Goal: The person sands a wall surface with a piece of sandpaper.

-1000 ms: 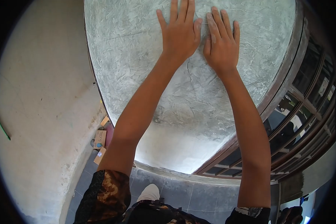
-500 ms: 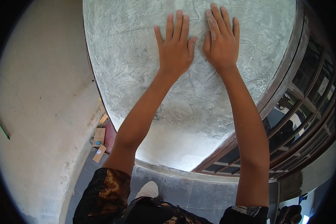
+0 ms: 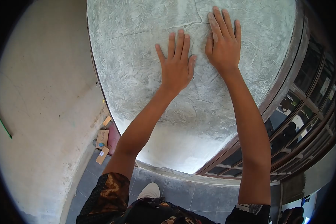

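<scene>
Head view: my L hand point(image 3: 175, 71) & R hand point(image 3: 224, 50) are both up on the rough grey plastered wall point(image 3: 130, 78), which fills the mid of the view, straight in front of me. Both look laid flat w/ the backs toward me, nothing gripped in either. L hand: fingers spread apart, little finger angled out to the L, thumb out on the side facing my R hand. R hand sits a bit higher in view, fingers extended w/ small gaps btwn them, thumb up alongside; pale dust on the index finger. The hands are apart, bare plaster btwn them. A thin crack point(image 3: 156, 33) runs across the plaster above my L fingertips & bends up twd the top edge. Arms reach fwd, bare from the dark patterned sleeves point(image 3: 114, 186) down to the hands. On the R, a brown frame point(image 3: 283, 76) edges the plaster, w/ glass panes point(image 3: 287, 138) beyond. On the L, a plain beige wall point(image 3: 41, 74) w/ a green strip point(image 3: 2, 121) near the view's edge. Low L, small brown cartons point(image 3: 102, 139) by a reddish item point(image 3: 114, 140). At the bottom, my light-coloured shoe point(image 3: 150, 191) on dark grey floor tiles point(image 3: 179, 192).
</scene>
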### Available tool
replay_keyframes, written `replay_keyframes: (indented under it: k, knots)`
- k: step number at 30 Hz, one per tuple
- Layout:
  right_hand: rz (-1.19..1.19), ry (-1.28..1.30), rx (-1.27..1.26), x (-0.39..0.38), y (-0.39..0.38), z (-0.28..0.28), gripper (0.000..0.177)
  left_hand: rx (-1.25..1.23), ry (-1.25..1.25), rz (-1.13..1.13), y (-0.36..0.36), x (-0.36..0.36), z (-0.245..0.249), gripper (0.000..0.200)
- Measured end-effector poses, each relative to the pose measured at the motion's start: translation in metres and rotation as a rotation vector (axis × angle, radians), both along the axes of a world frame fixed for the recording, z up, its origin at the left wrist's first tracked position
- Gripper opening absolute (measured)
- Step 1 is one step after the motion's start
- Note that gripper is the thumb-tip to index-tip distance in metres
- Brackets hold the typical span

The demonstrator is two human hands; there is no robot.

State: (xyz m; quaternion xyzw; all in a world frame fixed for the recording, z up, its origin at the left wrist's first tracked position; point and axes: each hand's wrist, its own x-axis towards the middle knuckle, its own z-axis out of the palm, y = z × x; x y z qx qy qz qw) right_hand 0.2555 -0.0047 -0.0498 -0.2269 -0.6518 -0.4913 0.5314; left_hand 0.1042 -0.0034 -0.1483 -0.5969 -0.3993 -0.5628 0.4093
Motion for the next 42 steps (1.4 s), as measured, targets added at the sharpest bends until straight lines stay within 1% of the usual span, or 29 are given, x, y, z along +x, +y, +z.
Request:
replay_keyframes:
  k: [1, 3, 4, 5, 7, 8, 9, 11, 14, 15, 16, 17, 19, 20, 23, 26, 27, 28, 30, 31, 32, 33, 35, 36, 37, 39, 40, 41, 42]
  knots:
    - [-0.002, -0.004, 0.001, 0.000, 0.000, -0.001, 0.053, 0.001, -0.004, -0.002, -0.001, 0.000, 0.029, 0.059]
    - [-0.017, 0.001, 0.007, 0.001, 0.001, 0.000, 0.053, 0.120, 0.014, -0.072, -0.002, -0.001, 0.109, 0.059]
    - [-0.021, 0.000, 0.008, 0.001, 0.001, 0.001, 0.053, 0.036, 0.053, 0.020, -0.003, -0.005, 0.133, 0.058]
    - [-0.013, -0.001, 0.004, 0.002, 0.002, 0.001, 0.052, 0.036, 0.050, 0.017, -0.001, -0.005, 0.128, 0.058]
    - [-0.005, -0.009, -0.009, 0.002, 0.000, -0.002, 0.052, 0.149, 0.040, -0.173, 0.003, -0.003, 0.093, 0.059]
    - [-0.004, -0.008, -0.007, 0.001, 0.000, -0.001, 0.052, 0.059, 0.022, -0.103, 0.000, -0.002, 0.052, 0.060]
    - [-0.004, -0.002, -0.002, 0.001, 0.000, 0.000, 0.052, 0.065, 0.022, -0.105, -0.001, 0.000, 0.031, 0.060]
    - [0.003, 0.010, 0.007, 0.000, -0.002, 0.001, 0.052, -0.011, 0.049, 0.008, 0.001, -0.002, 0.010, 0.061]
    - [0.002, -0.001, 0.005, -0.001, -0.001, 0.001, 0.052, 0.058, 0.055, -0.011, 0.005, 0.002, 0.107, 0.060]
    - [-0.012, 0.010, 0.000, 0.000, -0.001, 0.000, 0.051, 0.102, 0.065, -0.040, 0.003, 0.004, 0.129, 0.059]
    - [-0.015, 0.010, -0.006, 0.000, 0.000, 0.000, 0.051, 0.081, 0.053, -0.018, -0.010, 0.008, 0.133, 0.059]
    - [-0.003, 0.006, -0.002, 0.000, 0.000, 0.000, 0.052, 0.072, 0.047, -0.020, -0.012, 0.008, 0.113, 0.059]
    - [0.010, -0.003, 0.012, 0.001, 0.000, 0.001, 0.052, -0.008, 0.075, -0.105, -0.005, 0.002, 0.049, 0.060]
    - [0.020, -0.006, 0.009, 0.000, 0.000, 0.000, 0.052, -0.024, 0.076, -0.067, -0.004, -0.001, 0.016, 0.059]
    - [0.017, 0.012, 0.009, 0.000, 0.001, -0.001, 0.053, 0.038, 0.101, -0.024, -0.002, -0.008, 0.047, 0.058]
    - [-0.008, 0.008, 0.003, -0.001, 0.000, 0.000, 0.054, 0.065, 0.119, -0.026, -0.008, -0.016, 0.123, 0.059]
    - [-0.021, -0.002, -0.004, 0.001, -0.001, 0.000, 0.054, 0.069, 0.128, -0.033, -0.009, -0.015, 0.134, 0.059]
    - [-0.024, -0.006, -0.014, 0.001, -0.003, -0.002, 0.054, 0.158, 0.113, -0.099, 0.004, -0.018, 0.114, 0.058]
    - [0.005, -0.001, -0.011, 0.000, -0.003, 0.000, 0.054, 0.084, 0.083, -0.082, 0.006, -0.016, 0.035, 0.057]
    - [0.009, 0.002, -0.013, -0.001, -0.003, 0.000, 0.054, 0.024, 0.072, -0.065, 0.000, -0.015, 0.014, 0.056]
    - [0.005, 0.005, -0.003, -0.001, -0.002, -0.001, 0.054, 0.031, 0.086, -0.045, -0.001, -0.017, 0.015, 0.057]
    - [0.001, 0.003, 0.010, -0.001, -0.001, 0.000, 0.054, 0.032, 0.093, -0.044, -0.002, -0.018, 0.032, 0.057]
    - [0.009, 0.000, 0.006, 0.000, -0.001, -0.002, 0.054, 0.157, 0.120, -0.030, -0.003, -0.022, 0.101, 0.058]
    - [0.013, 0.008, 0.004, 0.000, -0.001, -0.001, 0.054, 0.094, 0.130, 0.061, -0.002, -0.029, 0.132, 0.058]
    - [0.012, 0.010, 0.004, -0.001, -0.001, 0.001, 0.054, 0.094, 0.133, 0.060, 0.000, -0.029, 0.133, 0.058]
    - [0.004, 0.004, -0.001, 0.000, -0.001, 0.000, 0.055, 0.107, 0.041, -0.029, 0.000, -0.025, 0.127, 0.058]
    - [0.007, -0.007, -0.004, 0.002, -0.001, -0.001, 0.055, 0.122, 0.044, -0.031, 0.000, -0.018, 0.091, 0.060]
    - [0.009, -0.008, -0.002, 0.002, -0.002, 0.000, 0.055, 0.085, 0.066, -0.039, 0.000, -0.012, 0.053, 0.059]
    - [0.011, -0.003, 0.000, 0.001, -0.002, 0.000, 0.055, 0.054, 0.072, -0.036, -0.007, -0.008, 0.038, 0.059]
